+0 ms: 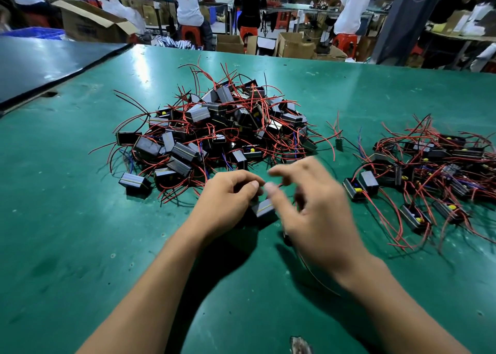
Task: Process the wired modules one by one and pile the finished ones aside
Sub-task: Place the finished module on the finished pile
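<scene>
Green surface [80,219] carrying a large heap [220,128] of black modules with red wires at centre and a smaller pile [434,171] to the right. My left hand [228,197] grips one module [264,210] just in front of the heap. My right hand [314,208] is blurred beside it, and I cannot tell whether it holds anything.

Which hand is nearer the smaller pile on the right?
Right. The right hand, blurred, is just left of the smaller pile. The left hand is farther left, gripping a module in front of the big pile.
</scene>
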Tool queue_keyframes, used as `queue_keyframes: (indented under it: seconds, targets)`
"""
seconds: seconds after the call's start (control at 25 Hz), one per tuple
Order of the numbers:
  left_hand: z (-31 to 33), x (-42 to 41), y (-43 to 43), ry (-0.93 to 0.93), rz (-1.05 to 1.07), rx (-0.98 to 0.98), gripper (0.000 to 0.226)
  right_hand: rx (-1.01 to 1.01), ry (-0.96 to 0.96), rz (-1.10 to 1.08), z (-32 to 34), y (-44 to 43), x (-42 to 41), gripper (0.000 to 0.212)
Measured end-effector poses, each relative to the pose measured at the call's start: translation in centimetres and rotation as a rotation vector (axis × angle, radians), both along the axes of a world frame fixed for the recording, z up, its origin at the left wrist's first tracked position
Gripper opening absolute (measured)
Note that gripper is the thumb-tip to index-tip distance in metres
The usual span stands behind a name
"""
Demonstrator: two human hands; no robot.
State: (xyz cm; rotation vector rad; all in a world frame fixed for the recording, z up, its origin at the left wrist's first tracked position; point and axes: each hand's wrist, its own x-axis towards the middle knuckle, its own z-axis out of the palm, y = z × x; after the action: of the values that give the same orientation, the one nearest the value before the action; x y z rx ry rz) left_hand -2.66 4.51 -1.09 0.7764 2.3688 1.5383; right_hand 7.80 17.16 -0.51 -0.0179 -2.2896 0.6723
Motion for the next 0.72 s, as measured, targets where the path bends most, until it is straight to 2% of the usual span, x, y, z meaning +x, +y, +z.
queue_keyframes:
  seconds: [0.08,0.16,0.28,0.4,0.6,0.72]
  targets:
    - [0.0,-0.4,0.1,-0.042,0.066,0.094,0.02,0.135,-0.265,0.018,-1.2,-1.5,-0.3,0.037]
    - [0.0,-0.6,0.2,-0.122,0.16,0.22,0.022,0.219,-0.401,-0.017,-1.8,-1.4,-0.6,0.04]
    - [0.1,-0.8,0.2,-0.252,0.232,0.359,0.021,0.247,-0.357,-0.039,-1.7,-0.3,-0.9,0.026]
    - [-0.1,-0.9,0.2,-0.265,0.238,0.351,0.021,0.225,-0.346,-0.12,-1.5,1.2,-0.9,0.019]
    - [-0.5,-1.2,-0.1,-0.237,0.257,0.356,0.02,0.122,-0.442,-0.33,-1.0,4.5,-0.4,0.017]
    - [-0.6,-1.4,-0.1,-0.237,0.259,0.346,0.02,0.086,-0.481,-0.393,-0.8,5.6,-0.1,0.025]
